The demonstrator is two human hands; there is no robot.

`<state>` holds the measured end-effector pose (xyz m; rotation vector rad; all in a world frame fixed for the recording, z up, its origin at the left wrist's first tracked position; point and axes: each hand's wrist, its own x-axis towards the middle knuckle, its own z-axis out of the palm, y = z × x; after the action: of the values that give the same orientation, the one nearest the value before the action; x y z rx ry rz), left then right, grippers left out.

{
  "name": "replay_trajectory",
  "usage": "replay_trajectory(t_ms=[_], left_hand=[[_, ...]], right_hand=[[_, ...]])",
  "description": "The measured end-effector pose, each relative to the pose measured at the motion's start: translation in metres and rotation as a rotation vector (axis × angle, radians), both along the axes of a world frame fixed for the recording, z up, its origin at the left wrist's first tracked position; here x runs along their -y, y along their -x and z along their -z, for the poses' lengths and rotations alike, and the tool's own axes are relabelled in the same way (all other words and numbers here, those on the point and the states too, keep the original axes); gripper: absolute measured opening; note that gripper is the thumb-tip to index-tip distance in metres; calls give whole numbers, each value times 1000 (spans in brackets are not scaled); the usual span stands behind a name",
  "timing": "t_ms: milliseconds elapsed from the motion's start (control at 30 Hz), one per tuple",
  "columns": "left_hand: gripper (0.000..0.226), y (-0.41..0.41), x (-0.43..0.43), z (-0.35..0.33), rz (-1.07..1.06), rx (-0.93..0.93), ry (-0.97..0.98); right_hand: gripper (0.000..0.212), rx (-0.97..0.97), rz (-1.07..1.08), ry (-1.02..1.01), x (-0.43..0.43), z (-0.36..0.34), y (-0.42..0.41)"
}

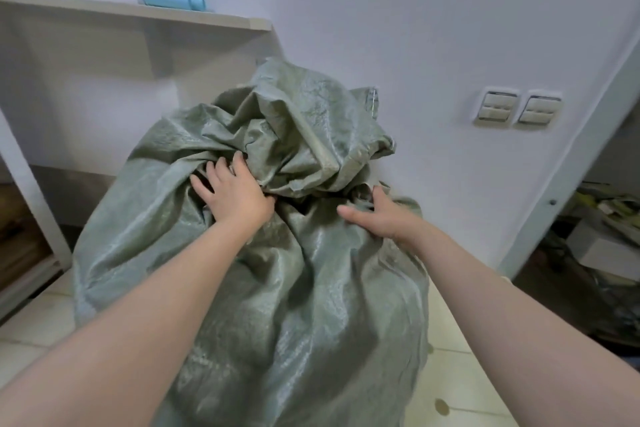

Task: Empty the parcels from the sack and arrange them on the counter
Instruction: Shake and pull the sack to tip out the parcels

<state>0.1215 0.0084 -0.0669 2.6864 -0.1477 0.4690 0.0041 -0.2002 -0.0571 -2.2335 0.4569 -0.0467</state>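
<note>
Sack (277, 288) is stood upright on the floor (467, 374), bunched neck (304, 149) uppermost. Cloth just below it is pressed by the spread left hand (235, 194), the nearer, and gripped by the right hand (377, 215).

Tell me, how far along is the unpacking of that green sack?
Barely begun. Done: nothing, no parcel shows outside. In hand: the left hand presses the bunched neck of the green woven sack, and the right hand digs into its folds. Left: opening it, emptying it, arranging everything.
</note>
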Motion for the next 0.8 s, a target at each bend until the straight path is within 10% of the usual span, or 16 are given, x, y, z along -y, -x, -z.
replay_trajectory(t_ms=[100,200,467,633,800], left_hand=[[131,22,-3,-5,-21,-9,-133],[149,34,-17,-12,-64,14,-241],[143,38,-64,2,-273,-385,12],[52,33,-61,2,-348,-401,222],[120,27,-42,-4,-162,-319,442]], right_hand=[[141,-176,-64,205,6,8,8],[139,-269,-21,494,1,18,13],[38,-276,233,885,-8,30,8],[14,-183,261,512,-21,8,-6],[23,30,451,-90,-1,22,-25]])
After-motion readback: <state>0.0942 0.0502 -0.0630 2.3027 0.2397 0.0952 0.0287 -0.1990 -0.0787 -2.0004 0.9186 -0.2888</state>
